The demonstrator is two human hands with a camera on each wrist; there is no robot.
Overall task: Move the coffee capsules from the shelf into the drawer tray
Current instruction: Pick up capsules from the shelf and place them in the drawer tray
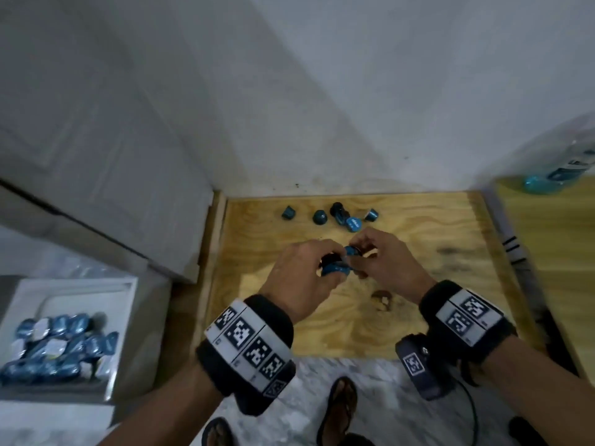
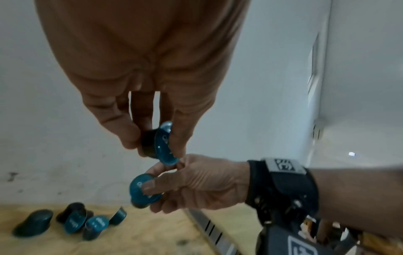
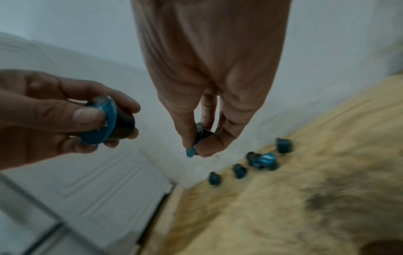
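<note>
Two hands meet above the wooden shelf (image 1: 418,317). My left hand (image 1: 333,263) pinches a blue coffee capsule (image 2: 162,143) between thumb and fingers, its foil lid facing right. Just right of it, my right hand (image 1: 355,251) pinches another capsule (image 3: 199,138); the two capsules nearly touch. Several loose capsules (image 1: 338,215) lie at the back of the shelf near the wall, beyond both hands. A white drawer tray (image 1: 80,284) sits low at the left with a pile of capsules (image 1: 58,346) inside.
A white panelled cabinet door (image 1: 96,156) stands left of the shelf, between it and the tray. A bottle with a blue base (image 1: 566,169) lies on the neighbouring wooden surface at the far right. Sandalled feet (image 1: 341,407) stand on the marble floor below.
</note>
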